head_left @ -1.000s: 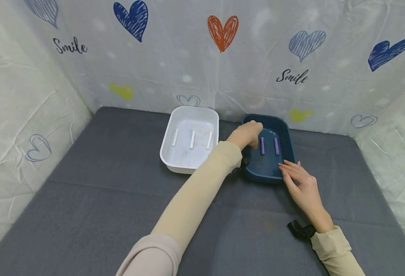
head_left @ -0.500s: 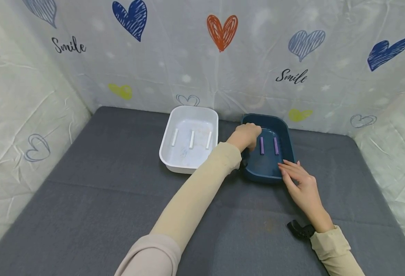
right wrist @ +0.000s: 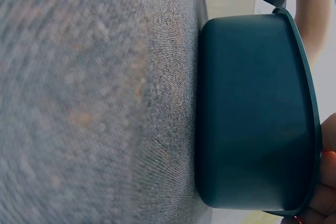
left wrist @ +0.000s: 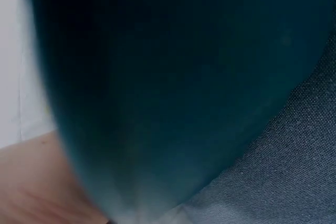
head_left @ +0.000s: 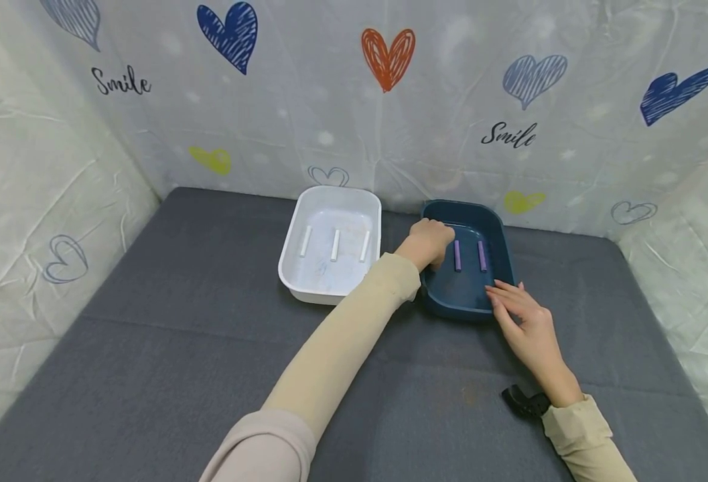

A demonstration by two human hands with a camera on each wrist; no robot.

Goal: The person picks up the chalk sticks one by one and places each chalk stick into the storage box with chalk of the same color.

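Note:
Two purple chalk sticks (head_left: 470, 256) lie side by side in a dark blue tub (head_left: 462, 291). My left hand (head_left: 431, 239) reaches over the tub's left rim, knuckles up, beside those sticks. Its fingertips are hidden beneath it, so I cannot tell whether it holds anything. The tub's blurred wall (left wrist: 173, 87) fills most of the left wrist view. My right hand (head_left: 525, 321) rests its fingers on the near right corner of the rim. In the right wrist view those fingers (right wrist: 328, 169) show along the rim, with the outer wall below them.
Left of the dark tub stands a white tub (head_left: 329, 281) holding three white chalk sticks (head_left: 335, 245). My left sleeve (head_left: 335, 365) crosses in front of its near right corner. Both tubs sit on a grey cloth (head_left: 185, 375), close to the patterned curtain (head_left: 305, 100) behind.
My left hand has sunk slightly toward me and to the left along the tub's left side. The right hand, both tubs and the visible chalk sticks stay in place.

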